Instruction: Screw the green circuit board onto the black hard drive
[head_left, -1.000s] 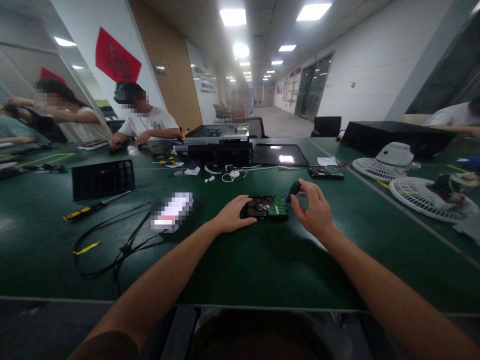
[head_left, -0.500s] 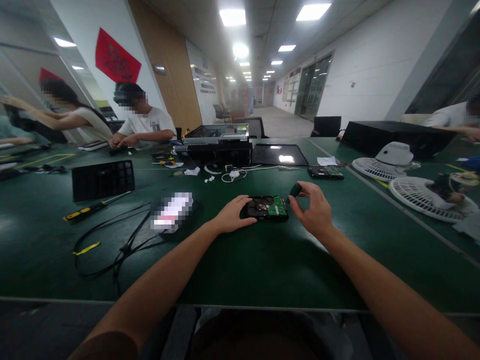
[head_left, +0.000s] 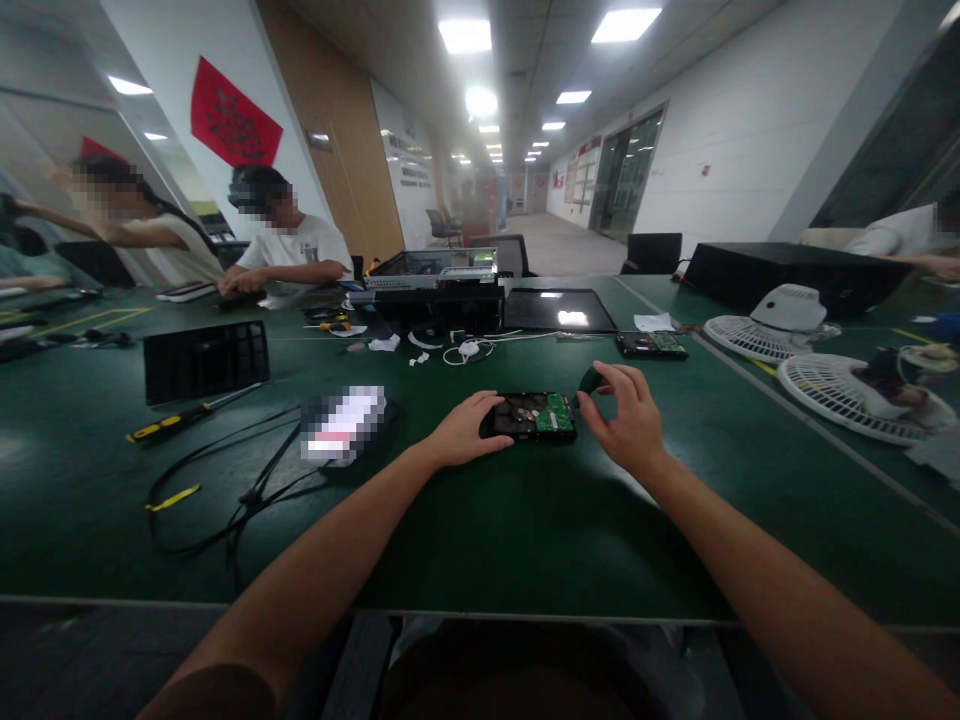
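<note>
A black hard drive with a green circuit board lies flat on the green table. My left hand grips its left end, thumb along the near edge and fingers at the far edge. Just right of the drive, my right hand pinches a small dark object between thumb and fingers; its exact kind is too dark to tell. A second hard drive rests farther back on the right.
Left are a screwdriver, black cables, a blurred phone and a black panel. Behind stand an open computer case and a flat screen. White fan parts lie right. Other people sit around.
My hands and the hard drive stay in place. At the far left, a person's raised arms have shifted, and the hands of the person beside them have moved slightly.
</note>
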